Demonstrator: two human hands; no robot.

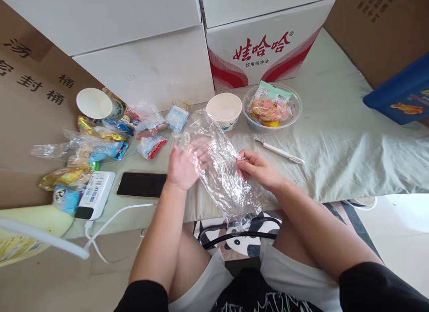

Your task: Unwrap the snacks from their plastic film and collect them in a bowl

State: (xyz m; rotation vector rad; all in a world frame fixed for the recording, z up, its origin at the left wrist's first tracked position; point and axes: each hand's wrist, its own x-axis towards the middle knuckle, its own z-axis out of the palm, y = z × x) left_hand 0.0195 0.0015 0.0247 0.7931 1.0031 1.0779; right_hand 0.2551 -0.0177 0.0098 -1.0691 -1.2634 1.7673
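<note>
Clear bag (221, 173) stretched between my hands over the cloth (335, 137).

My left hand (183, 165) lies open, palm up, under the bag; my right hand (258, 168) pinches its edge. A paper cup (224, 111), a snack bowl (295, 107), a pen (279, 152) and a phone (142, 184) lie near.

Open cloth right of pen (279, 152); snack packets (100, 142) crowd left, paper bowl (224, 111), plastic bowl (273, 107) and cartons (264, 44) block behind.
</note>
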